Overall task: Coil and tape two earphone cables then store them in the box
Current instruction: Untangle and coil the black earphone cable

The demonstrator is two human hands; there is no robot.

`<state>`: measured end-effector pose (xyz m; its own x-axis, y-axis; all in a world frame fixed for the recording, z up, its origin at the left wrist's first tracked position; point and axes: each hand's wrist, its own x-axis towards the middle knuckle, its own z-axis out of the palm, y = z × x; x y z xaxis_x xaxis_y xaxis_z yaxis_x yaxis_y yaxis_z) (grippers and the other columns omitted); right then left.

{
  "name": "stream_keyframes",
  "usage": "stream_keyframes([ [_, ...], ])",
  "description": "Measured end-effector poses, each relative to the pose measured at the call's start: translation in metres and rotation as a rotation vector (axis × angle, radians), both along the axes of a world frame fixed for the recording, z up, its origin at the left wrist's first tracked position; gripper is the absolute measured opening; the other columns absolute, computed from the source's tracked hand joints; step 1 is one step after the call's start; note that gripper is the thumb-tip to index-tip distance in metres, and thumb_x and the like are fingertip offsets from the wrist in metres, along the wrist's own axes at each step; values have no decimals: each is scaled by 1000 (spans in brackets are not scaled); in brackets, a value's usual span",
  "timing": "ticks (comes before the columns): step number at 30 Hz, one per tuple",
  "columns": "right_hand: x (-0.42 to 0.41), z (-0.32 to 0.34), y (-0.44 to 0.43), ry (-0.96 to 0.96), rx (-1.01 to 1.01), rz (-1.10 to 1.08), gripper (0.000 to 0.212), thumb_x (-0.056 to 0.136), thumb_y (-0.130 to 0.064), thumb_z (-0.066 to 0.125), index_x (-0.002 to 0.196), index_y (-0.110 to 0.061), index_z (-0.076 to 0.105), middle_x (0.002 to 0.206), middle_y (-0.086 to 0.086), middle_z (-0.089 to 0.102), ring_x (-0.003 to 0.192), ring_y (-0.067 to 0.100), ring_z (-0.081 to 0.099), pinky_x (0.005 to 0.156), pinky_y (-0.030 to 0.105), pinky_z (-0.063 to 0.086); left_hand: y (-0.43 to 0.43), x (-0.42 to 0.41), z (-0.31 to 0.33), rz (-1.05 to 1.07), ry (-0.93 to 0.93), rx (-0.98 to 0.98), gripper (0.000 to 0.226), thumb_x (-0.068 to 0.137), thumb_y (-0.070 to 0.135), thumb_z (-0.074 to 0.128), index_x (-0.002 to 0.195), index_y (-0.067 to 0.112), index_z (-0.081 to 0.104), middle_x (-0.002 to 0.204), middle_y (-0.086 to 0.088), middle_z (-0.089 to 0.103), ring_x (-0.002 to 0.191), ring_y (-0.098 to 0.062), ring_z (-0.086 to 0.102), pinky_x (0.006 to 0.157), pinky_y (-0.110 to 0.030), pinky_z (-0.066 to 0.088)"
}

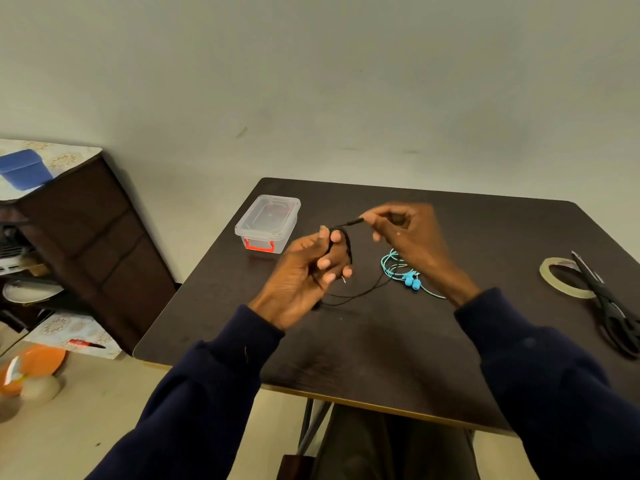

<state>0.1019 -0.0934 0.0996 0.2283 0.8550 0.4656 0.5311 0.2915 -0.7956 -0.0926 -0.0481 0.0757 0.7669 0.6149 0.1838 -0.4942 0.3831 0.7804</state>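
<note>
Head view: your left hand (304,271) grips the black earphone cable (348,224), part-coiled round its fingers (325,263) above the desk (381,341), right hand (405,233) pinching the free end near the box (268,221), so feed each loop snug and even, tail trailing clear of the blue cable (393,265).

On the table (450,358), from the person's seat: the box (268,220) stands at eleven o'clock, a loose earphone cable (386,263) at twelve, the tape roll (568,292) at two, scissors (604,299) lying across its right side.
</note>
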Motion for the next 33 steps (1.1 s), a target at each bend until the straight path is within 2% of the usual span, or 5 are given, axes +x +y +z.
stream_keyframes([
  [6, -17, -60, -10, 21, -100, 45, 14, 96, -13, 66, 97, -10, 80, 59, -7, 64, 53, -1, 53, 57, 11, 39, 17, -8, 14, 27, -306, -202, 25, 102, 7, 33, 104, 8, 57, 90, -5, 71, 85, -20, 71, 98, -38, 55],
  [12, -50, -63, -38, -428, -27, 191, 17, 102, -18, 57, 108, -16, 73, 78, -11, 61, 67, 1, 56, 62, 16, 40, 33, 6, 10, 189, -121, 120, 34, 98, 4, 41, 132, -2, 41, 141, -30, 53, 133, -43, 51, 117, -48, 36],
  [23, -14, 13, -38, -871, 255, -53, 13, 96, -19, 63, 95, -22, 76, 84, -3, 69, 77, 19, 63, 57, 38, 51, 0, 13, -13, 199, 482, 578, 71, 104, 47, 13, 99, 3, 68, 79, -19, 71, 68, -30, 66, 78, -45, 54],
  [30, 6, 6, -15, -266, 97, -18, 9, 91, -13, 72, 95, -13, 81, 75, -3, 73, 65, 6, 66, 60, 18, 47, -9, 14, -15, 26, 197, 214, 39, 110, 25, 29, 86, 11, 55, 56, 0, 42, 44, -9, 37, 66, -31, 51],
  [33, -3, -16, -13, -31, -2, 49, 10, 92, -14, 71, 93, -9, 80, 68, 5, 72, 58, 19, 65, 55, 35, 49, -8, 12, -9, -97, -19, 17, 28, 106, 15, 31, 87, 11, 53, 55, 4, 45, 45, -7, 41, 64, -27, 48],
])
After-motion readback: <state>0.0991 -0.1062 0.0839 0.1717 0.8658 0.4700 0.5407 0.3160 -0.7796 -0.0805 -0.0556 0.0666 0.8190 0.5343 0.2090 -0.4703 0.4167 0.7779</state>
